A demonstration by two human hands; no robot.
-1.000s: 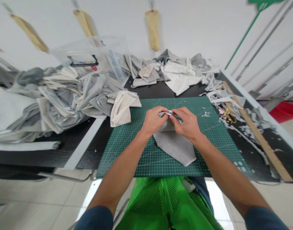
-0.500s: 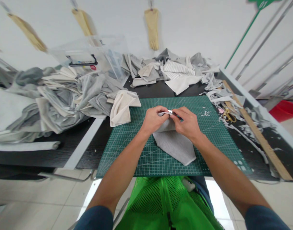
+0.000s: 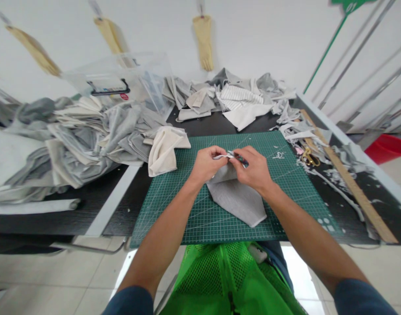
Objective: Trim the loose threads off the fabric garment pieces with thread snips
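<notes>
Left hand [image 3: 207, 164] and right hand [image 3: 251, 166] pinch raised edge of gray cloth [image 3: 238, 201], center of frame, above green mat [image 3: 174, 205]. Small tool [image 3: 244, 163] in right hand, mostly hidden by fingers; type unclear. Red container [image 3: 389, 148] cut off, right edge.

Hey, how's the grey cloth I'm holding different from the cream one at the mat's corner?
The grey cloth is darker than the cream cloth. Your left hand pinches the grey cloth; neither hand touches the cream cloth. The grey cloth is well within the mat; the cream cloth only overlaps its edge. Both are fabric.
</notes>
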